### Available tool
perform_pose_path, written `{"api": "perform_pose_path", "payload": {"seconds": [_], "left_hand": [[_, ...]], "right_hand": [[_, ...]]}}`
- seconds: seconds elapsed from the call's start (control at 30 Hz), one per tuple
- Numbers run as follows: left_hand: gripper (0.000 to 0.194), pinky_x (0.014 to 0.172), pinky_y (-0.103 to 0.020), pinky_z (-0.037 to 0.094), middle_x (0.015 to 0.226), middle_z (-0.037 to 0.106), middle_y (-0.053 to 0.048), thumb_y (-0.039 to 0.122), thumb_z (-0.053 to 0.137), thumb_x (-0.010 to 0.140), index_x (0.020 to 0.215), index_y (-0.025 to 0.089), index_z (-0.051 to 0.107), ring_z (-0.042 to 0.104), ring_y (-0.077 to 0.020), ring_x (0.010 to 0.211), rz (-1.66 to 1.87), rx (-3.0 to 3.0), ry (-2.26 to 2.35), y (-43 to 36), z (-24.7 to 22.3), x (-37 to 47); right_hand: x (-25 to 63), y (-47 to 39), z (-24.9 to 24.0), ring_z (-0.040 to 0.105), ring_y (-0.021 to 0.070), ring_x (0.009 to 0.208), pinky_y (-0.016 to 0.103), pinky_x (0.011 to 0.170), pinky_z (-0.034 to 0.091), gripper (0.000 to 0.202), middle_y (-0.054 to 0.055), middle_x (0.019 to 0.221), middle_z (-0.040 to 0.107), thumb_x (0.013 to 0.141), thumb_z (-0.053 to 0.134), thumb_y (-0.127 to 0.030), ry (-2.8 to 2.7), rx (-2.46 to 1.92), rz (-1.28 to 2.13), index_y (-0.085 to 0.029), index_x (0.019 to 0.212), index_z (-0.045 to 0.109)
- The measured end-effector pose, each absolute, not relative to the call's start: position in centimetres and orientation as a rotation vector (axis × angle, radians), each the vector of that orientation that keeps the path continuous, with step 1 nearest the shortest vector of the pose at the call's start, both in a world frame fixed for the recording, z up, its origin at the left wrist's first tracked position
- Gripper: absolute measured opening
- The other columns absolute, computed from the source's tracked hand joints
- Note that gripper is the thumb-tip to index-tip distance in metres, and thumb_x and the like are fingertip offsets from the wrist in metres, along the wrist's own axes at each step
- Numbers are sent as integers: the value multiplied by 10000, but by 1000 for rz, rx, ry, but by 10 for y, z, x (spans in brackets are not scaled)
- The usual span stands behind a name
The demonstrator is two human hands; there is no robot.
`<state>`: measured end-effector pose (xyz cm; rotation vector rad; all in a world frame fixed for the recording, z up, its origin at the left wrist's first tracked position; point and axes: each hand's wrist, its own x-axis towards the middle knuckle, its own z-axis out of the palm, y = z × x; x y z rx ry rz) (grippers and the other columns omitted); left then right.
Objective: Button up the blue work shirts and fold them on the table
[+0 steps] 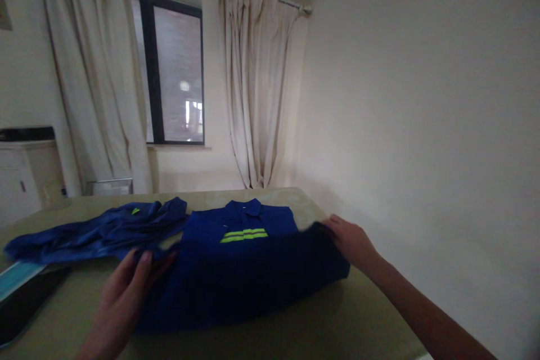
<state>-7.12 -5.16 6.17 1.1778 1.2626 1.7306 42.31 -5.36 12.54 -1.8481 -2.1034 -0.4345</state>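
A dark blue work jacket (248,275) with a collar and yellow-green reflective stripes across its front lies before me, its collar toward the window. The near part is raised and folded over toward the collar. At its left corner my left hand (126,284) pinches the cloth between thumb and fingers. My right hand (348,239) grips the right corner, its fingertips partly hidden by the fabric. To the left lies a second blue garment (113,228), crumpled, with a small yellow-green patch showing.
Both garments rest on a bed-like surface with a pale green cover (337,320). On its left edge are a dark flat object (29,304) and a light blue item (21,278). A wall (422,124) stands close on the right; curtains (257,84) and a window (179,73) are behind.
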Motion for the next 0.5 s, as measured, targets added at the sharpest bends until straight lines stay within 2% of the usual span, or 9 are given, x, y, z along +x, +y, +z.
{"api": "perform_pose_path", "payload": {"seconds": [0.03, 0.1, 0.17, 0.2, 0.27, 0.3, 0.37, 0.43, 0.5], "left_hand": [[611, 1053, -483, 560, 1256, 714, -60, 675, 677, 810, 1247, 252, 620, 700, -305, 1153, 1807, 1168, 1103, -25, 79, -61], [743, 1091, -479, 516, 1561, 476, -94, 570, 736, 809, 1444, 318, 444, 618, -289, 1288, 1931, 1182, 1010, 19, 106, -48], [920, 1067, -481, 525, 1671, 281, -127, 500, 753, 806, 1553, 390, 227, 624, -283, 1280, 1900, 1246, 1063, 46, 113, -51], [974, 1040, -491, 542, 1673, 262, -154, 500, 744, 800, 1573, 384, 162, 651, -290, 1240, 1836, 1299, 1147, 53, 106, -57], [979, 990, -529, 565, 1601, 381, -208, 565, 680, 786, 1584, 282, 186, 696, -328, 1150, 1646, 1457, 1398, 57, 77, -76], [959, 975, -557, 564, 1530, 468, -228, 609, 636, 774, 1563, 216, 258, 703, -358, 1122, 1525, 1549, 1565, 55, 57, -87], [883, 1048, -596, 498, 1354, 622, -228, 673, 527, 780, 1471, 132, 421, 659, -414, 1187, 1284, 1760, 1865, 45, 15, -103], [847, 1107, -604, 437, 1277, 661, -249, 686, 448, 788, 1367, 72, 513, 618, -445, 1240, 1122, 1870, 2025, 33, -19, -110], [777, 1125, -576, 431, 1269, 679, -223, 668, 431, 791, 1306, 99, 550, 614, -429, 1254, 1051, 1891, 2049, 21, -37, -111]], "right_hand": [[408, -25, 143, 685, 225, 931, 329, 850, 525, 379, 82, 1071, 715, 1016, 397, -254, -2008, -1860, -419, -281, 1227, 711], [383, 20, 161, 669, 255, 1064, 364, 905, 526, 419, 130, 1231, 666, 1031, 367, -253, -1712, -1862, -456, -235, 1360, 625], [367, 43, 152, 640, 286, 1165, 405, 957, 523, 472, 169, 1383, 584, 1020, 402, -280, -1562, -1854, -452, -198, 1471, 517], [361, 47, 139, 614, 295, 1222, 421, 999, 509, 503, 173, 1438, 547, 1007, 431, -290, -1575, -1838, -439, -189, 1498, 485], [356, 44, 99, 528, 297, 1349, 439, 1109, 441, 529, 146, 1522, 491, 986, 474, -310, -1741, -1774, -396, -199, 1503, 485], [355, 39, 76, 494, 291, 1387, 444, 1145, 408, 517, 123, 1542, 482, 990, 473, -331, -1837, -1741, -353, -214, 1492, 505], [357, 27, 33, 445, 305, 1432, 463, 1181, 365, 501, 113, 1547, 491, 999, 473, -430, -1919, -1767, -241, -212, 1437, 576], [363, 17, 1, 426, 333, 1446, 491, 1186, 351, 563, 128, 1548, 492, 998, 454, -536, -1879, -1881, -145, -194, 1423, 596], [372, 9, -17, 468, 344, 1414, 503, 1168, 369, 604, 142, 1517, 526, 997, 421, -587, -1829, -1990, -52, -194, 1418, 603]]}}
